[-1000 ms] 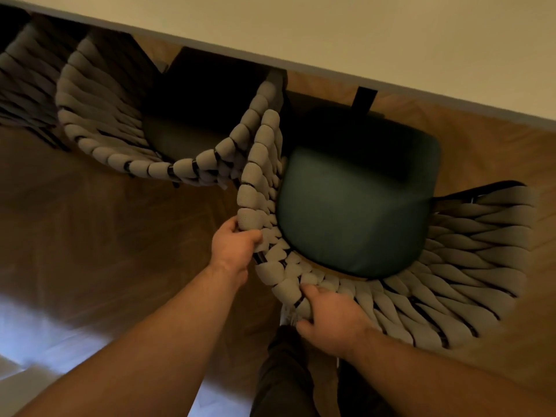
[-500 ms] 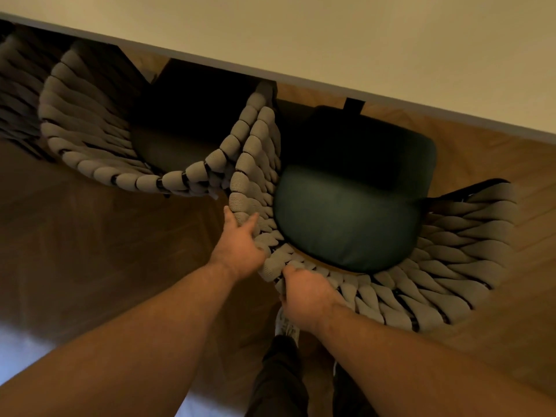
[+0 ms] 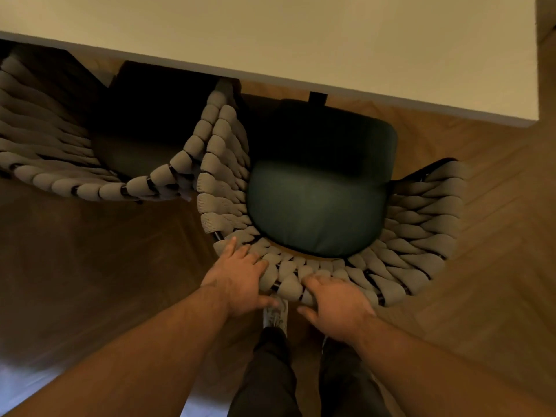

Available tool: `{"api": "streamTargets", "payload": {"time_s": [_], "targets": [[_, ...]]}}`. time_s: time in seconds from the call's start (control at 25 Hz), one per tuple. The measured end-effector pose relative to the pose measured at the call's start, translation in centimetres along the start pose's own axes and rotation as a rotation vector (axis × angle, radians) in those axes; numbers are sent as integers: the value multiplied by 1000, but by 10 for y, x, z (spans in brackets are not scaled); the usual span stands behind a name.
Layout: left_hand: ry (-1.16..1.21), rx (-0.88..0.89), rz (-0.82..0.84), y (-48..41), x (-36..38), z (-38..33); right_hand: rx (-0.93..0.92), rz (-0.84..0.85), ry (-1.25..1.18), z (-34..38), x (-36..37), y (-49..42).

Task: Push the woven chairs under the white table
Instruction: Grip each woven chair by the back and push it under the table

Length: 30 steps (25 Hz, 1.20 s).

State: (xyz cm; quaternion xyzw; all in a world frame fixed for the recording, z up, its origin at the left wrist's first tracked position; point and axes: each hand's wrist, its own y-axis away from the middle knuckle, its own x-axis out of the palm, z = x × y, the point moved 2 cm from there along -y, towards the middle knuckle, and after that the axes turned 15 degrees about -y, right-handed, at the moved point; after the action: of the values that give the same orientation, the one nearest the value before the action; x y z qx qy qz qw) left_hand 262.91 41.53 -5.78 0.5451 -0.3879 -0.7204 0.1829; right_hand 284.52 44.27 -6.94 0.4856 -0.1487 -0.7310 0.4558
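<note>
Seen from above, a woven chair [image 3: 421, 236] with a dark green cushion [image 3: 319, 206] stands with its front just reaching the white desk [image 3: 270, 40], its left arm touching the neighbouring chair [image 3: 75, 182]. If it is pushed straight on, the two weaves would likely snag and drag that chair askew. The curved back rim [image 3: 288, 284] lies directly under the fingers [image 3: 233, 246]: the left hand [image 3: 237, 281] rests flat, spread on the weave, and the right hand [image 3: 337, 302] curls over the rim, thumb beneath

Herringbone wood floor [image 3: 496, 281], woven chair [image 3: 421, 236] just beside second woven chair [image 3: 75, 182], shoe [image 3: 275, 314]
</note>
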Motion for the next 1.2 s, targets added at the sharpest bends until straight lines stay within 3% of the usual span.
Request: {"api": "streamTargets", "payload": {"time_s": [0.16, 0.32, 1.2], "targets": [[-41, -42, 25, -6, -7, -8, 26, -37, 122, -50, -12, 24], [-79, -73, 4, -7, -3, -12, -83, 14, 237, -88, -25, 37], [-36, -139, -55, -84, -82, 25, -94, 46, 400, -116, -128, -29]]}}
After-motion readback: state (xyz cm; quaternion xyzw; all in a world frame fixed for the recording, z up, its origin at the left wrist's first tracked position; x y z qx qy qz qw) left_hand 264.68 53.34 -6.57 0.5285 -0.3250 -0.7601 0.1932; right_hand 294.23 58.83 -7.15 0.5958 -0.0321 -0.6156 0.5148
